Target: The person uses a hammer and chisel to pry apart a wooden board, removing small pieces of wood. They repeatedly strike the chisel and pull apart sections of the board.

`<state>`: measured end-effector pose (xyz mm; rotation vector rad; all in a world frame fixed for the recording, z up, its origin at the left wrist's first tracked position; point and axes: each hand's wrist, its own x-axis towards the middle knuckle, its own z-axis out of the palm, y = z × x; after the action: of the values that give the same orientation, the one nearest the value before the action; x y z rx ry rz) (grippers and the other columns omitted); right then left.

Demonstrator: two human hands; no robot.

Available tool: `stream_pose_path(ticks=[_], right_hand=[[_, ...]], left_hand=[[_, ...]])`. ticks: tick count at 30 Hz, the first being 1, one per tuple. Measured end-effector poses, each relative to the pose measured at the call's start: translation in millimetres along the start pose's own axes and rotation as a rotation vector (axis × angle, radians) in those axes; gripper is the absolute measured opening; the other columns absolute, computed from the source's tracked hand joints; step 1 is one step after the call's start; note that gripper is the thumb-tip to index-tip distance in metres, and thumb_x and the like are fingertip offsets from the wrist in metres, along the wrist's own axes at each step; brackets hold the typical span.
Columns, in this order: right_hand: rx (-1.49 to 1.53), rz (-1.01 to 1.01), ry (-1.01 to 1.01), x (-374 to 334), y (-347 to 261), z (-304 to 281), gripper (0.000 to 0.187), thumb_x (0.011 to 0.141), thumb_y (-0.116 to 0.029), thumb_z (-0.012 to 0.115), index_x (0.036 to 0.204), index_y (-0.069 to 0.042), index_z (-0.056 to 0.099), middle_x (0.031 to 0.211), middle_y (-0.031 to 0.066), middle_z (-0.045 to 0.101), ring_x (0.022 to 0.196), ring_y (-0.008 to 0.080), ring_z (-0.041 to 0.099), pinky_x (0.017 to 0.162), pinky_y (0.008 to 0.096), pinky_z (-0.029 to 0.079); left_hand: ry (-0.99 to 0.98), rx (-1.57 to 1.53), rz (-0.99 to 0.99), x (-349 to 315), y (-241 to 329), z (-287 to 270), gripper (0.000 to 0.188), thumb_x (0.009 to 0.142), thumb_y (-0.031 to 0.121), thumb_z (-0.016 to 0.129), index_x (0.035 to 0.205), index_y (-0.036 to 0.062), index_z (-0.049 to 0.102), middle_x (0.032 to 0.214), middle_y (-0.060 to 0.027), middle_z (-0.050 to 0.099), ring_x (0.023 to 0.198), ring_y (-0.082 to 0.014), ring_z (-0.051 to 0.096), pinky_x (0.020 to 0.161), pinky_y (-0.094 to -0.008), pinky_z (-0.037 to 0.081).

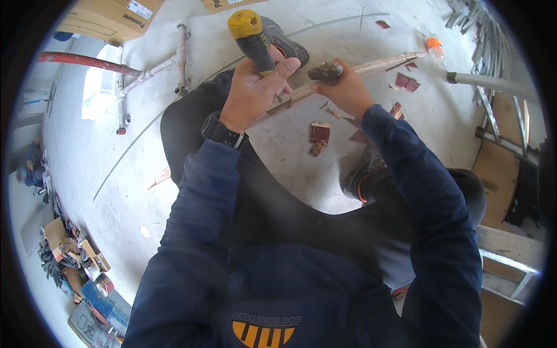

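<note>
My left hand [250, 95] is closed round a screwdriver [249, 37] with a thick yellow and black handle. The handle points up and away, and its short visible shaft reaches down beside a long, thin strip of wood [380, 65]. The strip slants from between my legs toward the far right. My right hand [350, 91] grips a rough, grey-brown, stone-like lump [325, 71] just above the strip. The lump is apart from the screwdriver. Whether my right fingers also touch the wood, I cannot tell.
Reddish-brown wood chips [319, 134] lie on the concrete floor between my feet. An orange-labelled bottle [434, 46] stands beyond the strip's end. Pipes [154, 69] and cardboard boxes [107, 18] are at far left, a ladder [505, 145] at right, boxed clutter [72, 246] at lower left.
</note>
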<state>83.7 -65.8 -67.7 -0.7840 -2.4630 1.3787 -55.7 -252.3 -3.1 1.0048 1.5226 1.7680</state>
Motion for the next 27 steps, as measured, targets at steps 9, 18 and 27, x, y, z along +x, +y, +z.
stream_pose_path(ticks=[9,18,27], right_hand=[[-0.024,0.029,-0.012,1.3,3.9,2.2,0.047,0.081,-0.025,0.08,0.118,0.0,0.064,0.106,0.0239,0.073,0.104,0.0409,0.07,0.089,0.0438,0.055],[0.132,-0.074,-0.128,-20.3,-127.8,-101.6,0.043,0.094,-0.033,0.076,0.123,-0.003,0.068,0.093,0.0127,0.069,0.078,0.0169,0.068,0.071,0.032,0.054],[0.026,-0.492,0.053,-92.4,-203.1,-122.9,0.042,0.109,-0.023,0.061,0.144,-0.001,0.057,0.099,0.0005,0.067,0.087,0.0052,0.058,0.077,0.0207,0.046]], left_hand=[[0.037,0.011,-0.094,-5.3,2.2,8.6,0.019,0.1,0.016,0.072,0.088,0.0067,0.061,0.067,0.0031,0.053,0.062,-0.0079,0.057,0.071,-0.0332,0.06],[0.015,0.143,-0.125,-14.5,11.9,15.1,0.023,0.098,0.012,0.074,0.081,0.0037,0.06,0.073,0.0006,0.059,0.066,-0.0088,0.062,0.066,-0.0301,0.054],[0.084,0.137,-0.08,-17.6,8.1,10.2,0.023,0.097,0.009,0.072,0.08,0.0044,0.058,0.07,0.0008,0.056,0.068,-0.0119,0.068,0.064,-0.0271,0.048]])
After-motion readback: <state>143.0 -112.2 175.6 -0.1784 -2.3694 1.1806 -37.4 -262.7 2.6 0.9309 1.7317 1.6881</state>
